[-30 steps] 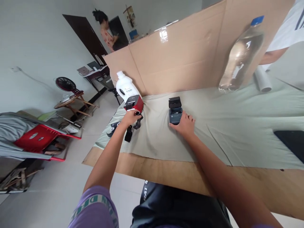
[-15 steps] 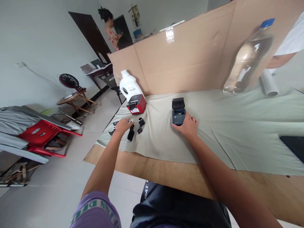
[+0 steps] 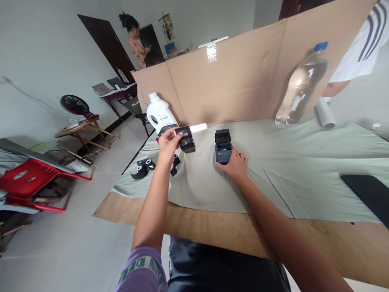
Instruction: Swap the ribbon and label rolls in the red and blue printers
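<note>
The dark boxy device (image 3: 223, 156) sits upright, black lid (image 3: 223, 136) open at the far side! Left of the device, a glossy black band (image 3: 187, 142) is held up, white tail (image 3: 198, 128) jutting out on the device's side.

Glossy black strip (image 3: 187, 142), matt dark plastic device (image 3: 223, 155), wrinkled cloth (image 3: 197, 182), smooth wood edge (image 3: 212, 226), shiny clear plastic bottle (image 3: 301, 87).

Room in home, by look of it from here: dark door (image 3: 101, 40), picture (image 3: 167, 26) on wall (image 3: 45, 52), fan (image 3: 74, 105) on wooden table (image 3: 67, 131), red plastic chair (image 3: 36, 177). Makeshift work corner: cloth (image 3: 291, 158) over plywood tabletop (image 3: 200, 221), cardboard partition (image 3: 231, 85) behind.
</note>
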`<state>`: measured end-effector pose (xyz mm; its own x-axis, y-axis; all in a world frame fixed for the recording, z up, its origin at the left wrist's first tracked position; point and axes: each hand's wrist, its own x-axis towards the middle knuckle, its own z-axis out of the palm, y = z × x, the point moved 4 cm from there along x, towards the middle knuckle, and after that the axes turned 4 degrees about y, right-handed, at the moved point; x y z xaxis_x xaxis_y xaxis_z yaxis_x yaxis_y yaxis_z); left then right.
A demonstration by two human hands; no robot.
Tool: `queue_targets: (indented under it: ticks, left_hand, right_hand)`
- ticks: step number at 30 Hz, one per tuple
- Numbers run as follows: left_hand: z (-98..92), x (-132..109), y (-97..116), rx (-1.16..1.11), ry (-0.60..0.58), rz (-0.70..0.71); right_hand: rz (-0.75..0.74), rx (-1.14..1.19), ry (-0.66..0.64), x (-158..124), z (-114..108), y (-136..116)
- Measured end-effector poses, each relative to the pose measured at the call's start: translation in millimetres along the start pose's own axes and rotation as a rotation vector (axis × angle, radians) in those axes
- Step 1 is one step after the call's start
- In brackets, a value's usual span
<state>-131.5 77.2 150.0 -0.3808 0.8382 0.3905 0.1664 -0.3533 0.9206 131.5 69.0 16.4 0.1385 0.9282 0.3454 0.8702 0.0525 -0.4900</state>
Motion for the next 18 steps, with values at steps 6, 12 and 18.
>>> queue_targets:
  ticks: [6, 12, 18]
  left_hand:
    - [73.5, -28, -33, -0.362, -0.212, -0.222]
    - [115.2, -73, -93, -0.238, -0.396, -0.245]
    - [131.0, -92, -98, -0.201, -0.455, -0.128]
  right_hand:
    - [0.017, 0.361, 0.172, 4, -10, 11]
    - [-0.206, 0.794, 0.147, 4, -14, 10]
    - [-0.275, 0.801, 0.107, 0, -17, -2]
